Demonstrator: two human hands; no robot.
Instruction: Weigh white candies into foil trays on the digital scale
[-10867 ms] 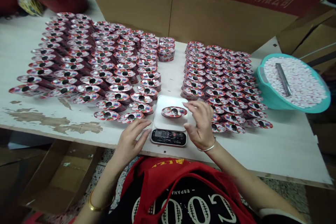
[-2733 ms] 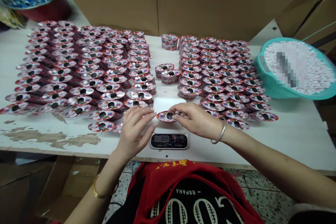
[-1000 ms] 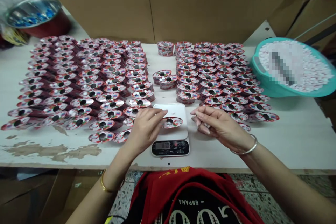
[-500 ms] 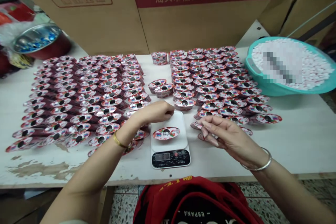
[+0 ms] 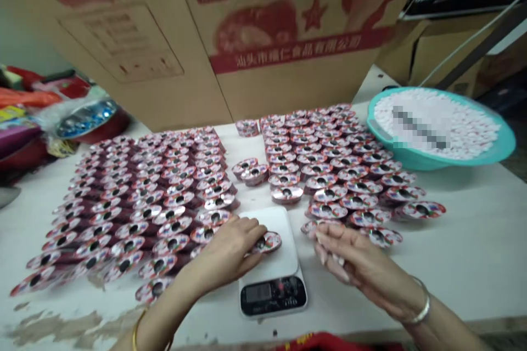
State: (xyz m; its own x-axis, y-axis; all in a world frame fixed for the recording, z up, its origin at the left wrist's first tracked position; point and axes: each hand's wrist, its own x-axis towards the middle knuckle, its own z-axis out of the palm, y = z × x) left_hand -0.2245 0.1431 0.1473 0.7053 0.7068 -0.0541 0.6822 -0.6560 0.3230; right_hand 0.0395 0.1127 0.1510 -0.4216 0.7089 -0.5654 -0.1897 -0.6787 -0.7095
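A white kitchen scale with a black front panel lies before me on the table. Over its plate, my left hand is closed around the left end of an oval pink-and-red container, hiding part of it. The container's top has a round dark opening. Right of the scale, my right hand has its fingers drawn together, with small white pieces showing between them. An oval container sits partly behind those fingertips. Two more oval containers, one of them this front one, stand beyond the scale.
Dense rows of similar containers stand to the left and right. A turquoise basin heaped with white pieces is at the back right. A large cardboard box stands behind. A metal bowl with blue-wrapped items sits far left.
My left hand has come down toward me and closed on the container on the scale. My right hand stays beside the scale, fingers still together. The camera view has tilted upward.
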